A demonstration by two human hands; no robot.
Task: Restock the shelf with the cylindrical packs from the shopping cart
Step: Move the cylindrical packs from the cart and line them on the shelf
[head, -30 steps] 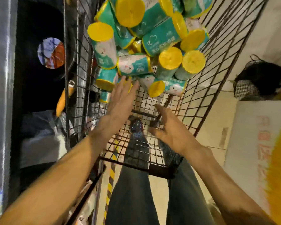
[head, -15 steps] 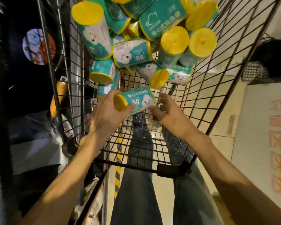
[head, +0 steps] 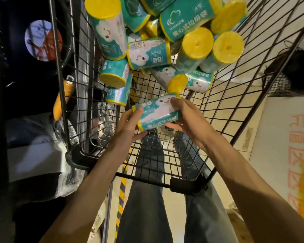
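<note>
A teal cylindrical pack with yellow ends and a white cloud face lies sideways above the cart's wire floor, held between both hands. My left hand grips its left end, thumb on top. My right hand grips its right end with fingers curled over it. Several more of the same packs are piled at the far end of the black wire shopping cart.
Dark shelving with wrapped goods stands to the left of the cart, with an orange item beside it. A white carton with red print sits on the right. A person in dark clothes crouches at far right.
My left hand picked one pack out of the pile and drew it back toward me. My right hand came up and took hold of its other end.
</note>
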